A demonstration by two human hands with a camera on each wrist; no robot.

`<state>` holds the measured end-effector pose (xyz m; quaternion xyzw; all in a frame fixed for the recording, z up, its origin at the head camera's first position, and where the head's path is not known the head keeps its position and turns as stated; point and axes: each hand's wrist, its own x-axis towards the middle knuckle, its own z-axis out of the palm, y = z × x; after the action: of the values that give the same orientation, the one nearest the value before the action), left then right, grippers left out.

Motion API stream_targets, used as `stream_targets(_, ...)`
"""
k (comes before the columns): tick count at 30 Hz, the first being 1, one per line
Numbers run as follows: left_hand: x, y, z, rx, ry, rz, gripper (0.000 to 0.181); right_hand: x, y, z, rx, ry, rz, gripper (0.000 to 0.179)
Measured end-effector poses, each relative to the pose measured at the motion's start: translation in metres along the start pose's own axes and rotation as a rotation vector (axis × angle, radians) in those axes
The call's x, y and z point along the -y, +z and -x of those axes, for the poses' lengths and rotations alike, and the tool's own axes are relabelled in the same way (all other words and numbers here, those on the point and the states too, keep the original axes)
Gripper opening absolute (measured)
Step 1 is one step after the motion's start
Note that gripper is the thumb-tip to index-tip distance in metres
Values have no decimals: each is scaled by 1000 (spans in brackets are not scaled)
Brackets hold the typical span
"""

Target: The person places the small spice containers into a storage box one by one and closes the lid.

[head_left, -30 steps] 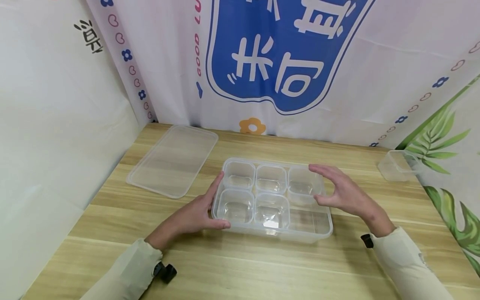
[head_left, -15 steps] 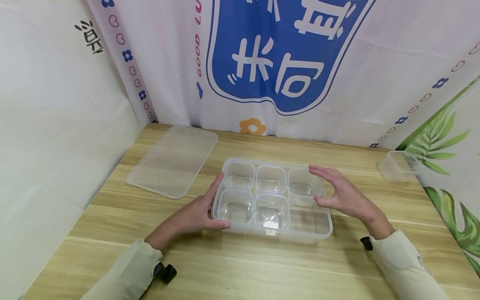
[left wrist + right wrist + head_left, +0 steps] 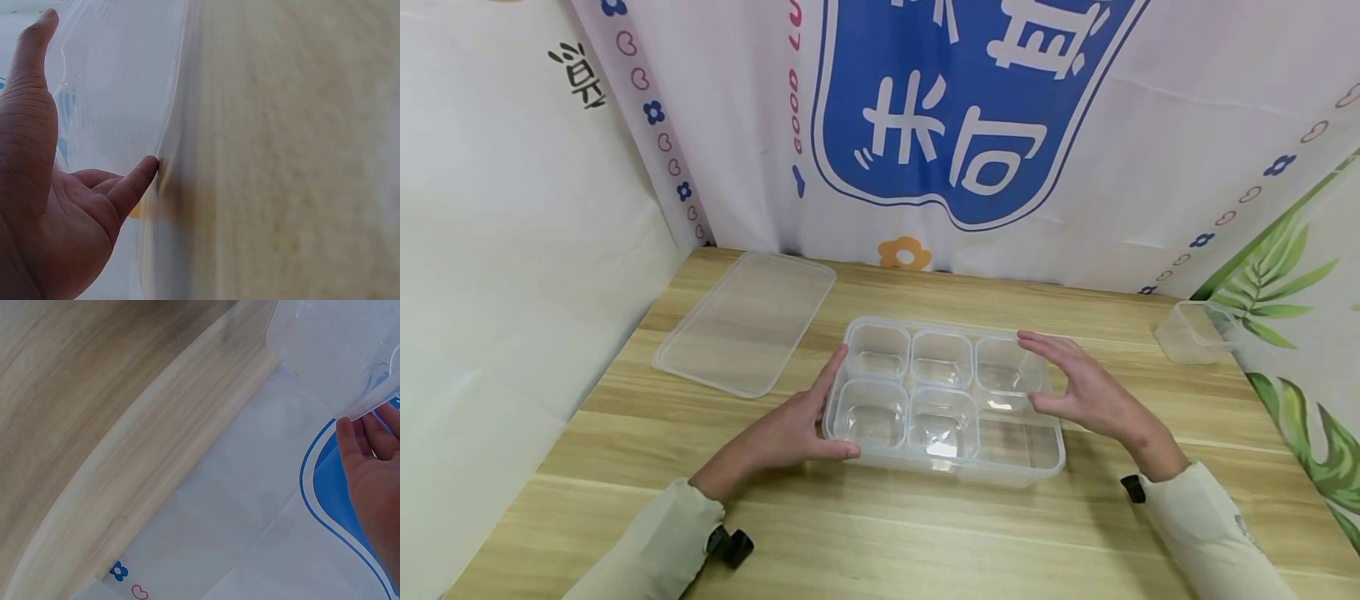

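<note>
In the head view, a clear plastic box (image 3: pixel 1018 457) stands on the wooden table with several square clear cups inside in two rows. The front right space of the box holds no cup. My left hand (image 3: pixel 786 429) spans the box's left end, fingers along the side and thumb at the front corner. The left wrist view has a fingertip at the box's lower edge. My right hand (image 3: pixel 1090 387) holds the back right cup (image 3: pixel 1003 367) at its right side between thumb and fingers. In the right wrist view, my fingertips (image 3: pixel 345 428) meet a clear plastic edge.
A flat translucent lid (image 3: pixel 748 325) lies at the back left of the table (image 3: pixel 880 542). Another clear cup (image 3: pixel 1198 333) stands near the right edge. A printed cloth (image 3: pixel 737 167) hangs behind the table, and white sheeting (image 3: pixel 512 250) covers the left side.
The cup at my right hand sits very slightly lower, and light glints along its front edge. Both hands have kept nearly the same place; the box and lid have not moved.
</note>
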<state>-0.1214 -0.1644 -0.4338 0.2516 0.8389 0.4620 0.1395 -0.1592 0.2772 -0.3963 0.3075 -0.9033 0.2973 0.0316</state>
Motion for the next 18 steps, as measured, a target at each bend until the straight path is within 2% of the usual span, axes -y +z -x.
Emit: stream_targets(18, 0, 0, 1, -2, 10, -1, 135, 2, 2, 1, 0, 29, -3, 80)
